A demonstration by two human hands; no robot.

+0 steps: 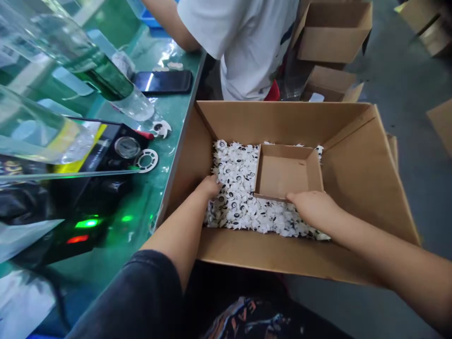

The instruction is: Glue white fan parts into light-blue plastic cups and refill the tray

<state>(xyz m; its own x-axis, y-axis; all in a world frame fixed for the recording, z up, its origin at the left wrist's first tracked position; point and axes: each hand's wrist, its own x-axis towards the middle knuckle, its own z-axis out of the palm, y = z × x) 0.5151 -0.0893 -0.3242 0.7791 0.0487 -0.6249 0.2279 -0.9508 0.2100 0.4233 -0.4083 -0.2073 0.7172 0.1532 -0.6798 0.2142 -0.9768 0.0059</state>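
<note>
A large open cardboard box (370,188) stands in front of me. Over its floor lies a heap of small white plastic pieces with black centres (233,205), perhaps little fan wheels. A shallow cardboard tray (287,172) with nothing in it rests on the heap, slightly tilted. My right hand (314,206) is closed on the tray's near edge, thumb on the rim. Inside the box at the left, my left hand (211,186) reaches down to the pieces; its fingers are mostly hidden, so what they hold does not show.
Left is a green bench (169,113) with a phone (164,81), a bottle (106,80), a black device (102,165) with lit displays, a white ring (147,161) and a white wheel (161,128). A person in a white shirt (247,42) sits beyond the box. More cartons (328,42) stand behind.
</note>
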